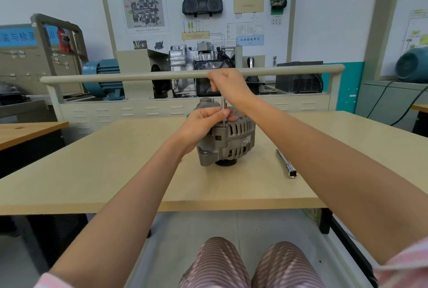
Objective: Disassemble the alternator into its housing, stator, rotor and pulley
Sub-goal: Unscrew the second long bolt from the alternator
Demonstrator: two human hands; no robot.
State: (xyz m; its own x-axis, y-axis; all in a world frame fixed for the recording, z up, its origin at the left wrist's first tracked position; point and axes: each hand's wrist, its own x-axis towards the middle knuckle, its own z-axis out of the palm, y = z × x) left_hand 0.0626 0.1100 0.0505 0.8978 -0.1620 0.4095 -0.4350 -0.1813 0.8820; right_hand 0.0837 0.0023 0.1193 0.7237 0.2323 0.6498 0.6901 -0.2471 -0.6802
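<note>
I see the left hand (203, 117) at the upper left of the alternator (228, 138), fingers pinching the lower end of a slim metal driver shaft (223, 105) that stands upright on the alternator's top. The alternator sits mid-table (92, 172), pulley side down. Above it, my right hand (228, 87) curls around the driver's upper end. Right of the alternator, a metal extension bar (286, 164) lies on the table.

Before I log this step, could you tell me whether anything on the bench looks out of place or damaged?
Nothing stands out. The alternator stands pulley-down on the table, intact; the right hand holds a driver upright, the left hand steadies its tip, and a spare tool lies alongside.
</note>
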